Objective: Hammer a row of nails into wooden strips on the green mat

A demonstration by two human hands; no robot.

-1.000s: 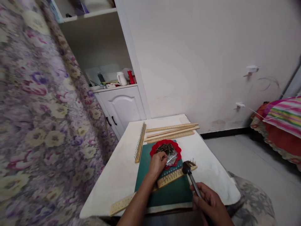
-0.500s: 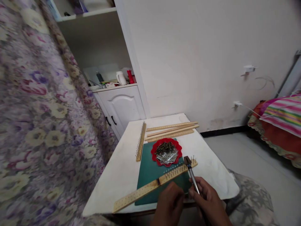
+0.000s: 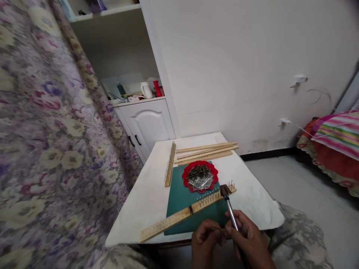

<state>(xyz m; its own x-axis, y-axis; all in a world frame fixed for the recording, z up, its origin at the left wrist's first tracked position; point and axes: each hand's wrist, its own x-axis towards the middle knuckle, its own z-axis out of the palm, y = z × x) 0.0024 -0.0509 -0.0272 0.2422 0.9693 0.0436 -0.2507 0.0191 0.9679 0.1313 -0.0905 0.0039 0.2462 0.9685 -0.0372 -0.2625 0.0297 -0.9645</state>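
Note:
My right hand is closed around the shaft of a hammer, whose dark head is up over the right part of a wooden strip. Fingertips of my left hand pinch a thin nail, close to the right fingertips. The strip lies slantwise across a green mat. Nails stand in rows along its right half, while its left half shows small holes. Behind it, a red scalloped dish holds a heap of silver and brownish nails.
Another wooden strip, studded with upright nails, lies at the left of the white-covered table. Several bare strips are at the back. A floral curtain hangs on the left, beside a white cabinet.
My left hand has shifted slightly right and its fingers now meet near the right hand, with the nail showing between them. The hammer stays in my right hand. The view has shifted slightly.

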